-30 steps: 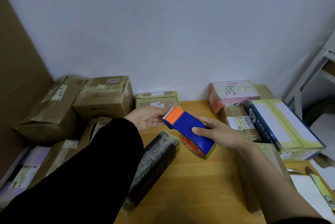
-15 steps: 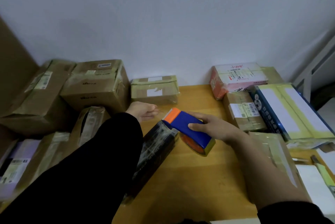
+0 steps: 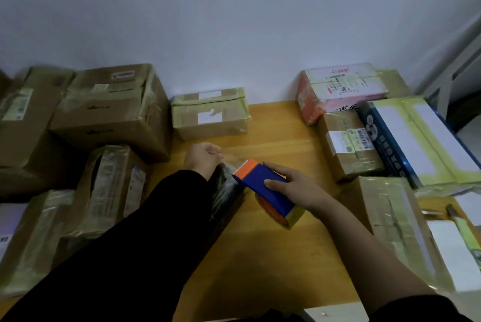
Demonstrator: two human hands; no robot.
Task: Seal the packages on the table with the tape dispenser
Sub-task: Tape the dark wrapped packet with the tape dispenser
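Currently: tape dispenser at desk centre, right hand clamped round it; left hand, at 10 o'clock of it, pinches tape end; black package at 8 o'clock. Advice: hold strip taut, lay flat along seam, press, then cut.

Right hand is gripping the tape dispenser, which has a blue body and an orange front end, with the fingers curling over its top. The tape roll is sitting under the dispenser, close to the wooden table; contact unclear. Left hand, coming out of a black sleeve, is pinching a clear tape strip that is stretching from the orange end. The strip is running above the far end of a black wrapped package, which is lying under the left forearm. A small taped box is standing by the wall behind the left hand, and more taped cardboard boxes are lining both sides.
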